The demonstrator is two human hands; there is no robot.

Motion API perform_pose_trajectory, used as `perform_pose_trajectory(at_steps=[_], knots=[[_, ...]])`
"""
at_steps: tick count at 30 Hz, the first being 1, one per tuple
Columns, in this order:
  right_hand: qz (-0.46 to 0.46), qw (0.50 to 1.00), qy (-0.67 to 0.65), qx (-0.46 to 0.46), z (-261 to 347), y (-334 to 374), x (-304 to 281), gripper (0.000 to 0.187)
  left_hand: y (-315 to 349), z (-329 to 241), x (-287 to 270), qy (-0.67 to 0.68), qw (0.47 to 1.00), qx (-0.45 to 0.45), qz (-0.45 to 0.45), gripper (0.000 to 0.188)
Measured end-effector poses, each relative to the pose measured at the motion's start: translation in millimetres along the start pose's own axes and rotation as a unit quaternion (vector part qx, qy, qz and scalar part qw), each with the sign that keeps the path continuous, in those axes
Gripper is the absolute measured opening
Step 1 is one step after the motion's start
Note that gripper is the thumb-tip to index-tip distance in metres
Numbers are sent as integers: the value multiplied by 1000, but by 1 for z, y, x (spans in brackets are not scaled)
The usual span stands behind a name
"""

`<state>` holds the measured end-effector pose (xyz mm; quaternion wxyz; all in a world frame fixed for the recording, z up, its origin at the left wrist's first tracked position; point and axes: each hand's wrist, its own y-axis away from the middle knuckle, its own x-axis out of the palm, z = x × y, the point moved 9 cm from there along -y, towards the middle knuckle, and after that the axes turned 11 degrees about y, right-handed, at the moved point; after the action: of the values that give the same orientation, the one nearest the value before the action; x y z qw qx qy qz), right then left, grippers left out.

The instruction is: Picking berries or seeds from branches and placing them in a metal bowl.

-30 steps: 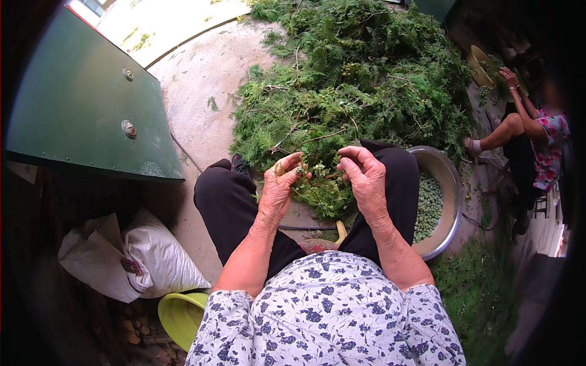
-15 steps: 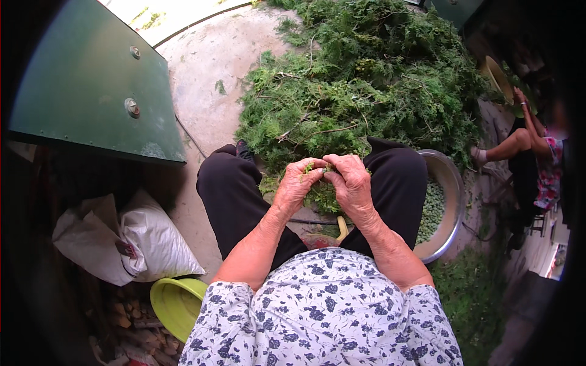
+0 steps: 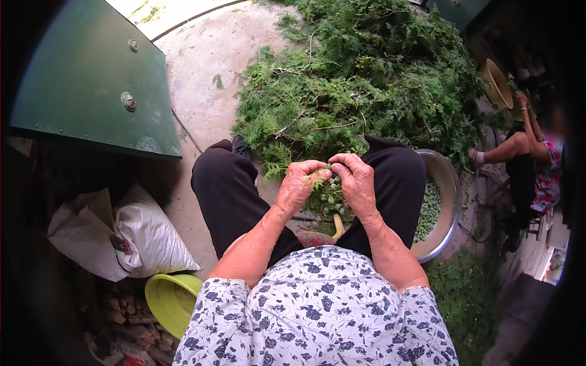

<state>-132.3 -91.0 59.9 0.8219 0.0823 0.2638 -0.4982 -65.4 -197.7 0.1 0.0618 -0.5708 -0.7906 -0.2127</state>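
Observation:
Between my knees, my left hand (image 3: 299,186) is closed on a leafy evergreen sprig (image 3: 315,180), whose green tips poke out by the thumb. Just to its right, my right hand (image 3: 356,186) pinches a small green cone at the sprig's end, fingertips almost meeting those of the left. More greenery with pale green cones (image 3: 331,198) shows below both hands; whether it belongs to the held sprig I cannot tell. Beside my right knee stands a wide metal basin (image 3: 454,207) containing many small green cones (image 3: 430,210).
A big heap of cut evergreen branches (image 3: 366,85) spreads ahead of me. On the left are a green metal cabinet (image 3: 91,79), white sacks (image 3: 149,235), a lime-green basin (image 3: 160,299) and firewood (image 3: 137,332). At far right another person (image 3: 537,146) sits holding a round tan basket (image 3: 497,84).
My hands have shifted slightly, the right fingertips now pressed closer to the left, and more cone-bearing greenery shows beneath them. The other person's round basket has tilted more into view.

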Motion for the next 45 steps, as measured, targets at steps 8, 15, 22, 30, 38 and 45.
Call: perform_pose_trajectory(at_steps=[8, 15, 22, 30, 38, 45], knots=[[141, 886, -329, 296, -43, 15, 28, 16, 4, 2, 1, 27, 999, -37, 3, 16], [166, 924, -280, 199, -21, 3, 20, 19, 0, -4, -9, -9, 1000, 20, -17, 18], [173, 918, -247, 258, -40, 8, 33, 14, 7, -13, 3, -33, 999, 19, 15, 16], [67, 837, -483, 247, -38, -8, 13, 17, 3, -11, -16, -5, 995, 75, -61, 15], [168, 945, -233, 156, -9, -3, 23, 18, 3, -19, -17, -146, 976, 126, -97, 14], [208, 897, -306, 242, -34, 3, 34, 13, 0, -7, -10, -71, 997, 10, -24, 19]])
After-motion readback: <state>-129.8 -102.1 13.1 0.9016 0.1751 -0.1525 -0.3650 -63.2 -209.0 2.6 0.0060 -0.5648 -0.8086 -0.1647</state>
